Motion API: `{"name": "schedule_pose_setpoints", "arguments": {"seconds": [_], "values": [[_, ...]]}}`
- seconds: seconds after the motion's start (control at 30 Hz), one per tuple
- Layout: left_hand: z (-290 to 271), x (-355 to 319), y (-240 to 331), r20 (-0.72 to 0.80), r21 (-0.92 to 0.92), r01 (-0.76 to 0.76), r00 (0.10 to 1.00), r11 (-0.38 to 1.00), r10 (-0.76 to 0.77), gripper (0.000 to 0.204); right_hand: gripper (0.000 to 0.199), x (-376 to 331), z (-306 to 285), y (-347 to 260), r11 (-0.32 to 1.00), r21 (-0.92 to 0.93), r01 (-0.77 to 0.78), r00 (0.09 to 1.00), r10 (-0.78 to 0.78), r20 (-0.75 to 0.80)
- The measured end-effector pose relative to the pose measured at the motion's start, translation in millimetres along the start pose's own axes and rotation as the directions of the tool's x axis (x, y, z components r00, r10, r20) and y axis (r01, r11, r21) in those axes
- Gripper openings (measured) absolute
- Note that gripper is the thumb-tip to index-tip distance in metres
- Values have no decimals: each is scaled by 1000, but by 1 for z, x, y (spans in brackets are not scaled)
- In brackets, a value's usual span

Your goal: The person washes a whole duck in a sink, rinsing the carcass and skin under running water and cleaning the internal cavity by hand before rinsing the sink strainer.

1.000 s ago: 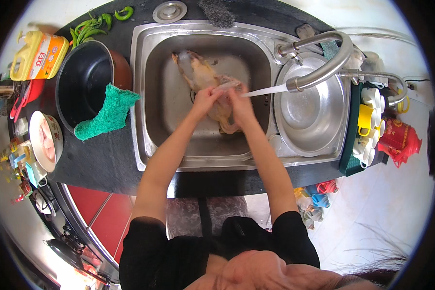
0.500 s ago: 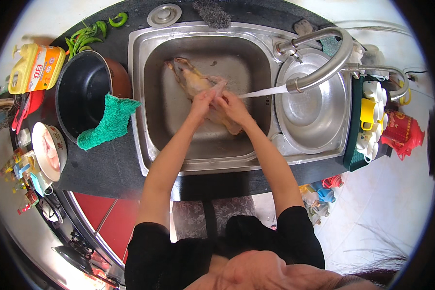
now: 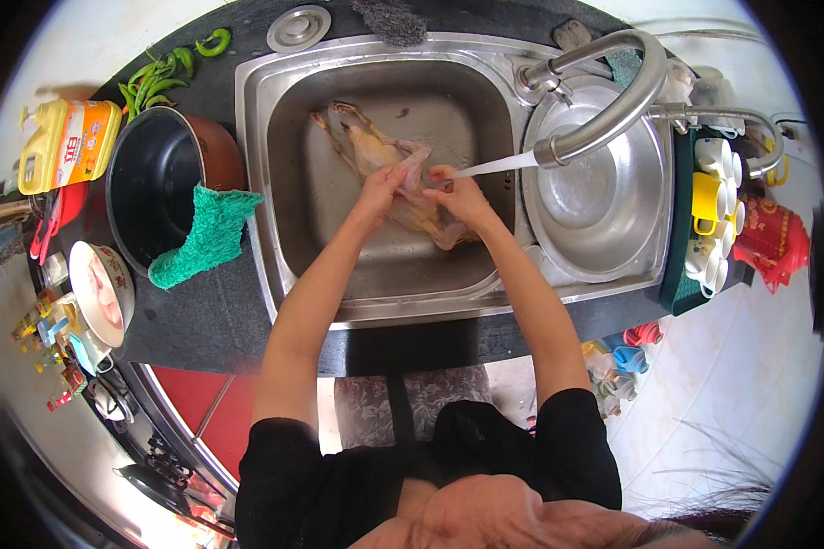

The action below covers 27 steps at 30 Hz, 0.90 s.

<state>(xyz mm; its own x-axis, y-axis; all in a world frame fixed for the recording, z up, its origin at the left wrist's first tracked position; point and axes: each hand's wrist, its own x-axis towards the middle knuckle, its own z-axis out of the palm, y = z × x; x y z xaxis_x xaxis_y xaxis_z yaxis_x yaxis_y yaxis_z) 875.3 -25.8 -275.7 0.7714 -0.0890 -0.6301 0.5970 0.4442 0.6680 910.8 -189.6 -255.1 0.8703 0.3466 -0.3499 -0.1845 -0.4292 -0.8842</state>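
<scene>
A whole plucked chicken (image 3: 368, 151) lies slantwise in the sink basin (image 3: 293, 247), its feet toward the far left. My left hand (image 3: 380, 190) is closed around its raised wing near the middle of the body. Close to the right of the wing, my right hand (image 3: 465, 199) has its thumb and forefinger parted under the water stream (image 3: 494, 166). The thumb is at the bird's edge; whether it touches is hard to tell. The stream runs from the steel faucet (image 3: 558, 146). My hands partly cover the bird's middle.
A steel bowl (image 3: 595, 183) sits right of the basin, beside cups on a green rack (image 3: 682, 274). To the left stand a dark pot (image 3: 146, 197) with a green cloth (image 3: 211, 233), a yellow bottle (image 3: 46, 151), green peppers (image 3: 156, 82) and a bowl of meat (image 3: 124, 284).
My hands have drawn apart. The right hand has shifted right, into the stream, and the wing between them shows more fully. The whole view has shifted slightly.
</scene>
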Motion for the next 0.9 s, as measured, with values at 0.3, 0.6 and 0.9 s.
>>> {"name": "schedule_pose_setpoints", "arguments": {"seconds": [0.3,0.6,0.9], "values": [[6,-13,14,270,323,-211,955,922,124,18,17,18,-23,-7,784,539,-308,938,346,33],[42,-19,37,225,317,-308,943,897,244,24,22,11,-13,-21,821,563,-89,989,140,-49],[59,30,58,-153,-209,-161,980,965,131,26,26,-8,7,-52,710,695,-115,959,263,-110]]}}
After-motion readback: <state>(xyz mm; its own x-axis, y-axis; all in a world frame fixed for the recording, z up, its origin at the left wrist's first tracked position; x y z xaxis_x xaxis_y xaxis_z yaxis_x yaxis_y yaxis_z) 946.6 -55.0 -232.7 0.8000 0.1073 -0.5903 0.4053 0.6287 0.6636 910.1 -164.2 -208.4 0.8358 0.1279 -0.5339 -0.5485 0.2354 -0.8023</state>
